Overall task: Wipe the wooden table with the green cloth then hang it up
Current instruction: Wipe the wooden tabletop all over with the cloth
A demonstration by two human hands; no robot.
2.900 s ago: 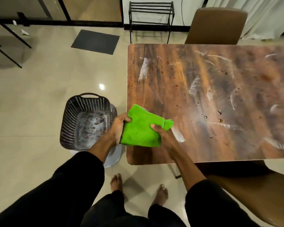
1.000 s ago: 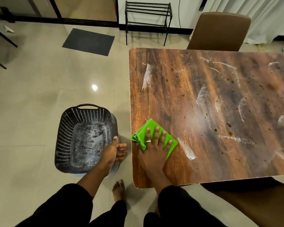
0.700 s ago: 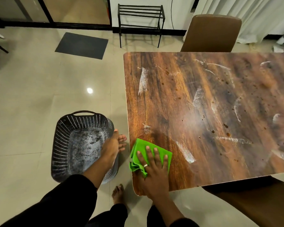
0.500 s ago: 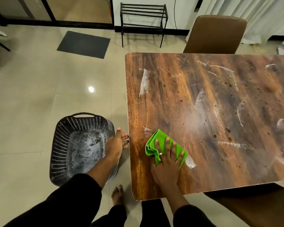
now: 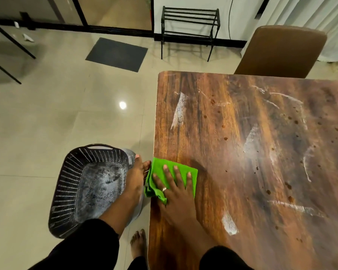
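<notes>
The green cloth lies folded at the left edge of the wooden table, partly hanging over it. My right hand presses flat on the cloth with its fingers spread. My left hand is held just off the table's edge beside the cloth, fingers straight, over the rim of a dark basket. White smears and brown spots mark the tabletop.
A dark perforated plastic basket stands on the tiled floor left of the table. A brown chair sits at the far side. A black metal rack and a dark mat are further back.
My right hand has slid the cloth leftward to the table's left edge since half a second ago. My left hand stays beside the edge over the basket.
</notes>
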